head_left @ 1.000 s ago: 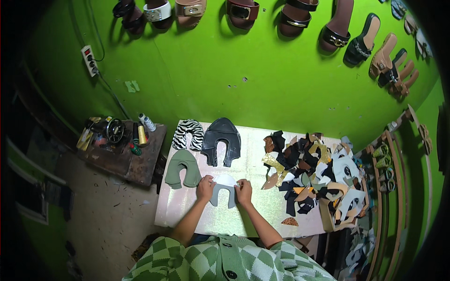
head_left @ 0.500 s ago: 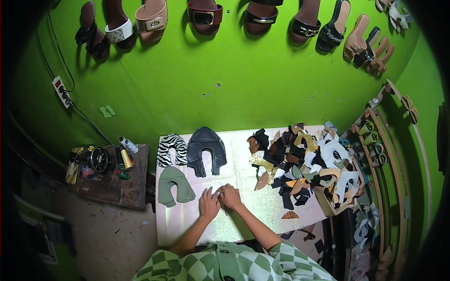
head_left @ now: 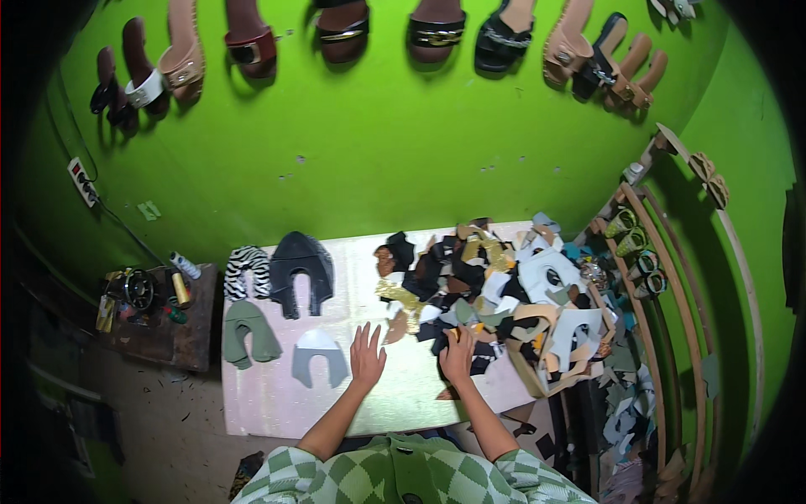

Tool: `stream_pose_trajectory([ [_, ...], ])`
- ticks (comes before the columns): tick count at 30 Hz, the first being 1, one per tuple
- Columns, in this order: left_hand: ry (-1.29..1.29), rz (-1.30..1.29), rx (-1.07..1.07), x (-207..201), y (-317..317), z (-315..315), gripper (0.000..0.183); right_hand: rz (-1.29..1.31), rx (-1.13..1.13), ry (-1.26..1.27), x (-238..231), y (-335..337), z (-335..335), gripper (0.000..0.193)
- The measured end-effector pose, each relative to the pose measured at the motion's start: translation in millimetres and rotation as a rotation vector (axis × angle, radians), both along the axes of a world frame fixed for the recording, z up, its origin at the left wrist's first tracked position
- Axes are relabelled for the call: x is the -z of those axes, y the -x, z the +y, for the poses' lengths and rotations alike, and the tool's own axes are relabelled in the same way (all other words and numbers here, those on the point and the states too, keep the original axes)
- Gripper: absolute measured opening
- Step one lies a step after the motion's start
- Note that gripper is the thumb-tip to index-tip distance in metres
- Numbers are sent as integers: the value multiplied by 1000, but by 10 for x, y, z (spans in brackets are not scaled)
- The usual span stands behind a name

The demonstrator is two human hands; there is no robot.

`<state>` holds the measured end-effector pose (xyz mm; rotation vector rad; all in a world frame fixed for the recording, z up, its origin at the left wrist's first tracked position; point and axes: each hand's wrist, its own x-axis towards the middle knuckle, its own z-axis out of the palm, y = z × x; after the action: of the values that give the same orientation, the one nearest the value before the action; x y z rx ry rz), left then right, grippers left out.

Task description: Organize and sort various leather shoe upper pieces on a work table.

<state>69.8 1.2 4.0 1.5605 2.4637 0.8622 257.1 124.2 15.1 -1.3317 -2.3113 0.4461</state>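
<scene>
My left hand (head_left: 368, 358) hovers over or rests on the pale table (head_left: 403, 412), its fingers spread and nothing in them. Just left of it lies a U-shaped grey piece with a white top (head_left: 320, 359). At the near edge of a heap of scraps (head_left: 449, 277), my right hand (head_left: 456, 359) has its fingers apart and slightly bent among dark cuttings; whether it touches one is unclear. Further left are three more U-shaped pieces: a zebra-striped one (head_left: 247, 273), a larger black one (head_left: 300, 273) and an olive green one (head_left: 250, 334).
A box (head_left: 529, 370) overflowing with offcuts stands at the table's right edge, beside a wooden rack (head_left: 663, 286) with green sandals. Left is a dark low table (head_left: 189, 336) with a black handwheel (head_left: 138, 289) and thread spools (head_left: 180, 287). Sandals (head_left: 437, 38) hang on the green wall (head_left: 378, 151).
The view has swung right. My hands, together before, are apart; the right one has moved to the scraps. The grey-and-white piece now shows on the table beside my left hand.
</scene>
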Motion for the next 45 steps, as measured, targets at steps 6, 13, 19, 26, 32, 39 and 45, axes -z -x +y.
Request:
stream_pose_trajectory([
  [6, -114, -211, -113, 251, -622, 1178, 64, -177, -128, -40, 99, -836, 979, 57],
  [13, 56, -140, -109, 60, -1016, 1627, 43, -58, -152, 311, -171, -710, 1719, 31],
  [19, -81, -365, -192, -5, -982, 1685, 40, -315, -83, 3, 203, -566, 2061, 29],
  [26, -299, -97, -190, -541, -1027, 1808, 47, 479, -161, 334, 76, -805, 2274, 19],
  [32, -387, -264, 309, -1017, -1056, 1872, 42, 350, -616, 741, -636, -748, 1868, 20],
  [39, -261, -526, 130, -866, -856, 1191, 11, 209, -610, 623, -554, -633, 1176, 25],
  [45, -255, -609, -7, -504, -647, 217, 10, 354, -570, 785, -264, -549, 317, 25],
])
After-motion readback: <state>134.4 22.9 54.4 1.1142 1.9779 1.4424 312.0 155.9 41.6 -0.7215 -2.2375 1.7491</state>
